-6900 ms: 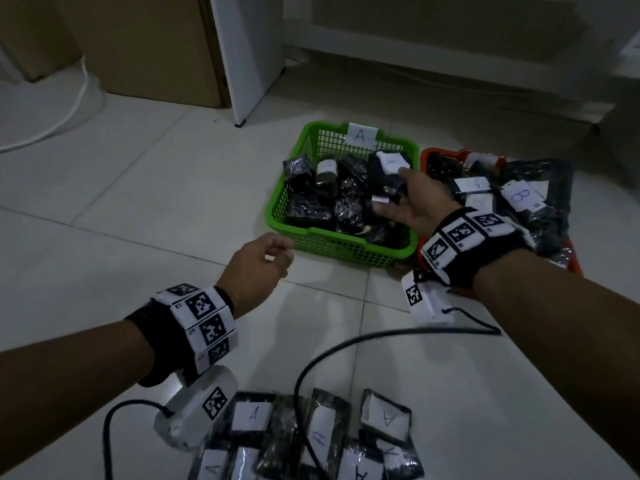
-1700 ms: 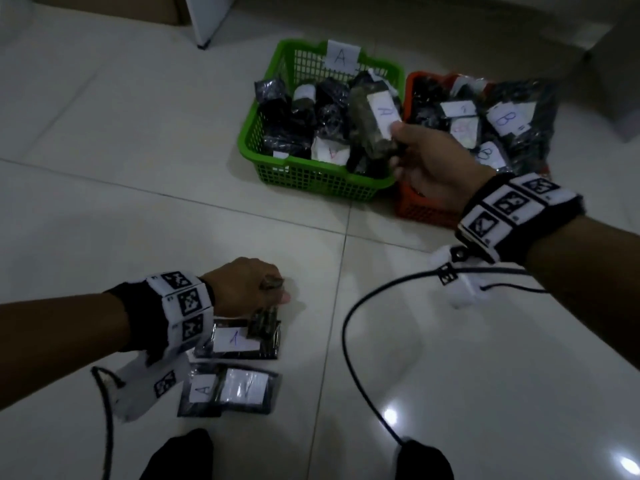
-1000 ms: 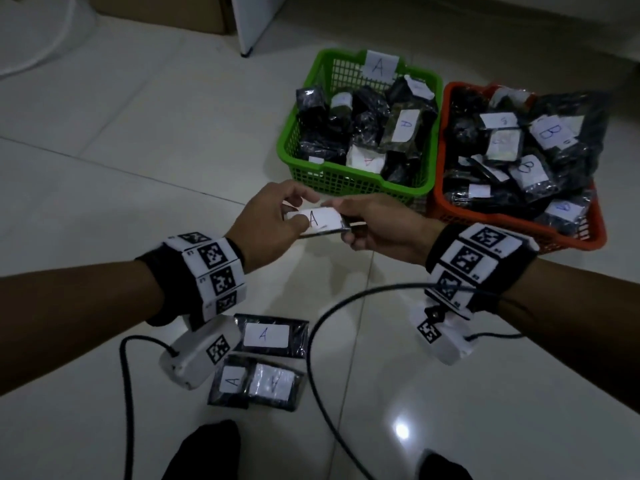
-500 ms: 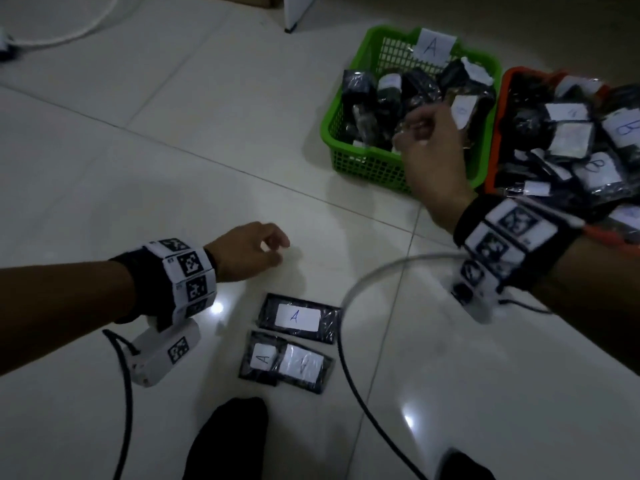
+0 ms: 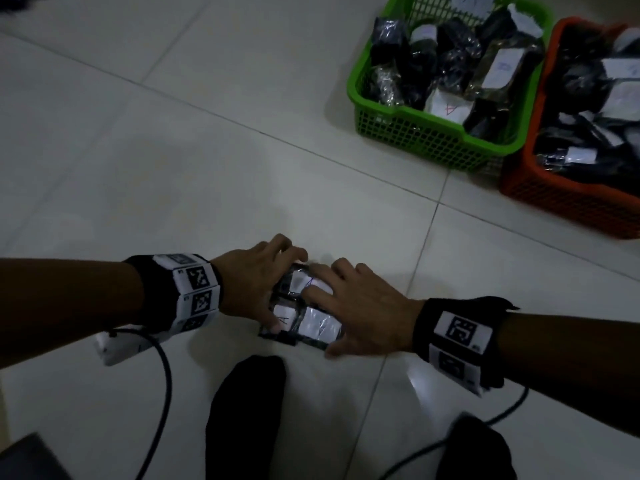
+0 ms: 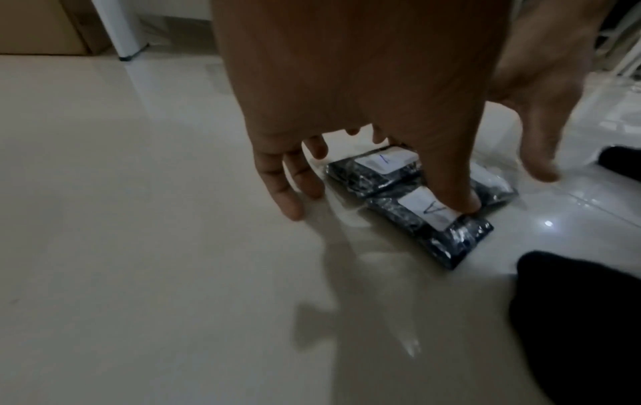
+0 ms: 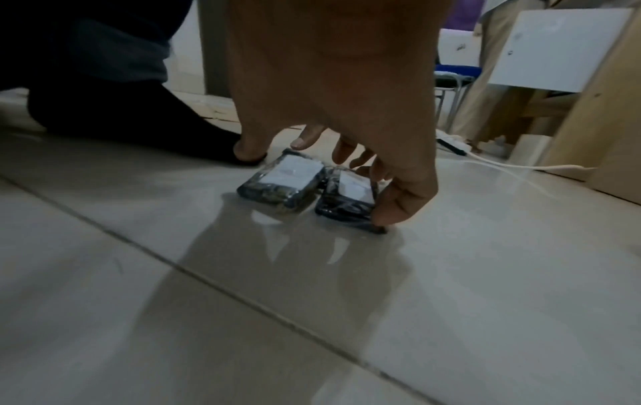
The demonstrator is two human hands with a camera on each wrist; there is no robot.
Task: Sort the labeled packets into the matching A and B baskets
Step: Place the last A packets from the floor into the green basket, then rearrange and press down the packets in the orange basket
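My left thumb (image 6: 461, 202) presses flat on the white "A" label of the near packet (image 5: 304, 327); the other fingers of my left hand (image 5: 249, 282) are spread and loosely bent over the far packet (image 5: 301, 282), nothing pinched. My right hand (image 5: 360, 306) has fingers splayed down over both packets, thumb tip at one packet's corner on the floor (image 7: 378, 219) — touching, not yet clamped, as far as the right wrist view shows

Both packets lie flat on the tiled floor (image 5: 173, 168), side by side and touching, just ahead of my dark sock (image 5: 246, 410)

Handling, my guess: small, light, dark contents in crinkly clear film, soft rather than stiff, slippery on glossy tile. Flat-lying edges are hard to get under; best to pin one, slide a fingertip beneath a short edge, then pinch across the width

Both visible labels read A, so the green basket (image 5: 415, 133) is the target, well apart; the orange basket (image 5: 554, 192) sits right beside it
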